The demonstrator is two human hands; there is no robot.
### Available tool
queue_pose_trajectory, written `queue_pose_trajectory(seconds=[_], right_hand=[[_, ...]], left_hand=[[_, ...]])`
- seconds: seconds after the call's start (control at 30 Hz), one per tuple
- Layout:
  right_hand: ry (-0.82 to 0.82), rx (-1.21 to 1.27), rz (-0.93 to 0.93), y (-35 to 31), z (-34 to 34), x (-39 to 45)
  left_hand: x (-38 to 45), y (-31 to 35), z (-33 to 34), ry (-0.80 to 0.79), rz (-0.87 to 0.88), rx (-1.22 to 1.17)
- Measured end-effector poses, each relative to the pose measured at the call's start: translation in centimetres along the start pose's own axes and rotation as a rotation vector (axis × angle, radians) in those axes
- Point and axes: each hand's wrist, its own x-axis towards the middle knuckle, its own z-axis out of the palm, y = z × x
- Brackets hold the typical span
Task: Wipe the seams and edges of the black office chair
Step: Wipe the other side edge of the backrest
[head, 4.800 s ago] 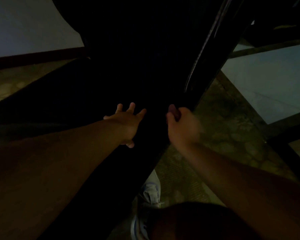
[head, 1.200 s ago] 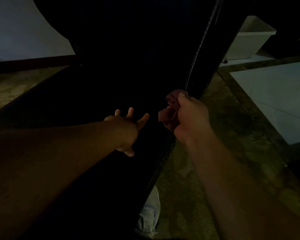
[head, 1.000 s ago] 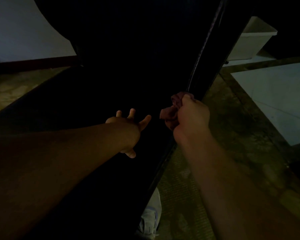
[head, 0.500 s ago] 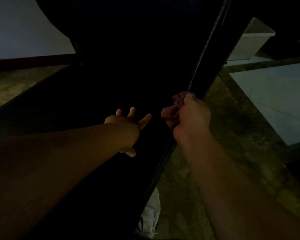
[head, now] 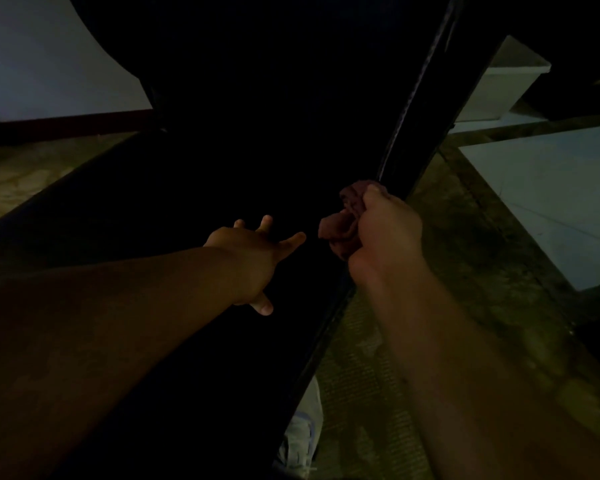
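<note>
Head view, very dim light. The black office chair (head: 257,133) fills the centre of the frame; its surface is almost featureless in the dark. A pale glossy edge line (head: 409,98) runs down its right side toward the hands.

Right hand (head: 385,230): fingers closed around a bunched reddish-brown cloth (head: 340,220), which is pressed against the lower end of that right edge, where the seat and back appear to meet.

Left hand (head: 246,258): fingers spread wide, holding nothing, palm flat on the dark chair surface just beside the cloth, apparently bracing the chair.

Surroundings: patterned floor (head: 465,271) to the right, a pale box (head: 499,88) beyond the chair, a light shoe (head: 302,434) at the bottom.

Progress, judged: wiping is under way on the right edge. No wet or clean track is discernible, so what is finished cannot be told. The upper right edge, the left side and the front seams probably remain.
</note>
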Motion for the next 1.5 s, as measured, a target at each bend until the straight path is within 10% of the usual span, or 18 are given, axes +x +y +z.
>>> queue_pose_trajectory(seconds=[1.5], right_hand=[[0.078, 0.018, -0.068, -0.9, 0.8, -1.7]], left_hand=[[0.3, 0.1, 0.2, 0.004, -0.011, 0.013]])
